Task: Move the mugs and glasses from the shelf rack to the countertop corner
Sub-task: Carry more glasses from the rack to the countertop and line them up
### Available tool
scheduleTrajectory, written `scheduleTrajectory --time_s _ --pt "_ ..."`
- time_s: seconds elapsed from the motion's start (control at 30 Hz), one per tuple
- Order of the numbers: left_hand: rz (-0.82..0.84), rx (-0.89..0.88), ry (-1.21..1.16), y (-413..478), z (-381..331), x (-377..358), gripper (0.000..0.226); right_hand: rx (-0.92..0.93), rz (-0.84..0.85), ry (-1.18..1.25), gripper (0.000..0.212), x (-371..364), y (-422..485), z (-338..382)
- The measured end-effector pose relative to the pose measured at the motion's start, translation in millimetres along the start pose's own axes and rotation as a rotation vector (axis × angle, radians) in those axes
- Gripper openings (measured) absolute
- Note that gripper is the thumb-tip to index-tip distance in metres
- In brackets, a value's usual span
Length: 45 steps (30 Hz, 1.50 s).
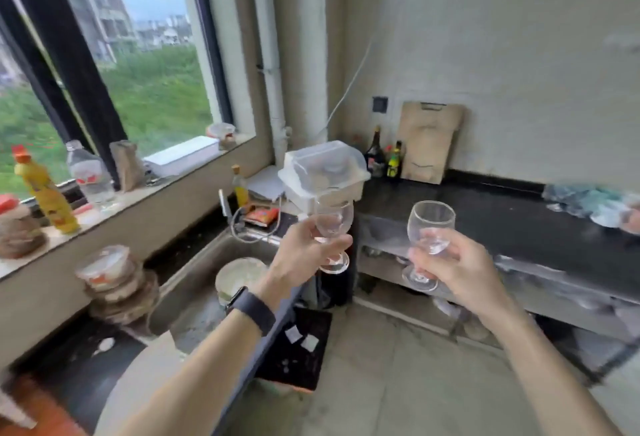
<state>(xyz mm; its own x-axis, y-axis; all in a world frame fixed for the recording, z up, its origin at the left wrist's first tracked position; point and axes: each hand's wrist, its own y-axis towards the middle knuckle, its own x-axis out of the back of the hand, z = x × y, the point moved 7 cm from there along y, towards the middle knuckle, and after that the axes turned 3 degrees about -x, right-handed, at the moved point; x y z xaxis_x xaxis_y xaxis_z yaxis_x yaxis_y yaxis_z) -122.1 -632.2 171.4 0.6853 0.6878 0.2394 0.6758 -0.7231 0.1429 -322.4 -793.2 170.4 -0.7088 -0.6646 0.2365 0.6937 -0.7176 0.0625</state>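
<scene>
Yellow bottle [45, 193] on sill: has a label, print too blurred to read.
Clear water bottle [90, 176]: red/white label, wording illegible.
Dark sauce bottles [375, 153], desk [485, 214] corner: labels too small, unreadable.
Red packet [261, 216] nr sink: print blurred, no words made out.
Overall: no legible txt, brand, no. or sign.

The left glass [333, 219] is before the containers [325, 165] at the left edge of the countertop [485, 214], the right glass [430, 224] above its front edge; at its back edge, bottles [375, 153] stand left of a board [427, 143]
</scene>
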Motion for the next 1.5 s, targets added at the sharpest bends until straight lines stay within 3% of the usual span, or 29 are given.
scheduleTrajectory --time_s 0.23,0.57,1.1,1.5 --pt "0.291 -0.093 0.034 58 -55 -211 0.022 -0.106 -0.268 -0.071 0.033 191 -15 -46" --pt "0.481 -0.069 -0.031 148 -60 -394 0.024 -0.214 -0.502 -0.068 0.037 340 22 -115" --pt "0.601 0.040 0.057 325 18 -584 0.020 -0.388 -0.572 -0.061 0.044 471 162 -237" --pt "0.717 0.261 0.064 391 90 -765 0.042 -0.530 -0.504 -0.018 0.040 585 265 -351"
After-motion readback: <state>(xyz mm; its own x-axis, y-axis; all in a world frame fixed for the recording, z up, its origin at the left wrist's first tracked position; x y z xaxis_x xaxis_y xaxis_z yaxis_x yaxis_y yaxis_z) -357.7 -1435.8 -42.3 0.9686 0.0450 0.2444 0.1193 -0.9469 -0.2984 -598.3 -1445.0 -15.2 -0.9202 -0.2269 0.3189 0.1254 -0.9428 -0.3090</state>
